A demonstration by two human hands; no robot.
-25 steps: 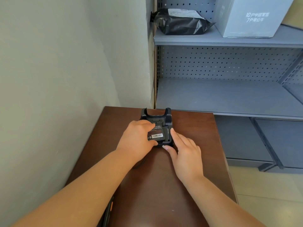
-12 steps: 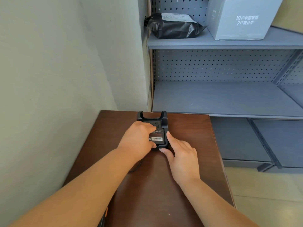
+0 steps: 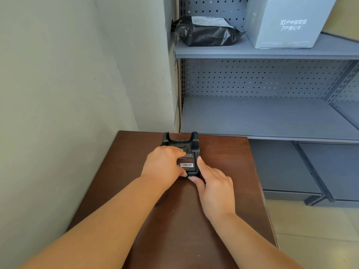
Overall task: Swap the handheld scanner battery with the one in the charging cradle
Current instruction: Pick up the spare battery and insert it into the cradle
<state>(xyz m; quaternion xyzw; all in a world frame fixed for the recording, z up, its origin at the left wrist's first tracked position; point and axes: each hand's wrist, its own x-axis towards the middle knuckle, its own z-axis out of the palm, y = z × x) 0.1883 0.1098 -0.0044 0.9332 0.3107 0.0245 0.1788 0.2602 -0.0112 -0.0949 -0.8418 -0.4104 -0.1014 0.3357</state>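
Observation:
A black charging cradle (image 3: 180,141) stands at the far middle of the brown table (image 3: 225,164). A black battery (image 3: 187,164) with a white barcode label lies flat in the cradle's front slot. My left hand (image 3: 163,165) grips the battery, fingers over its far end and thumb at its near edge. My right hand (image 3: 215,188) holds the cradle, with the index finger along its right side and the thumb against its front. The handheld scanner is not in view.
A pale wall runs close along the table's left side. Grey metal shelving (image 3: 262,117) with a pegboard back stands behind and to the right. Its upper shelf carries a black parcel (image 3: 204,33) and a grey box (image 3: 287,24). Tiled floor lies beyond the table's right edge.
The battery was tilted up in my left hand and now lies flat in the cradle slot. My right hand stayed against the cradle. The view shifted slightly.

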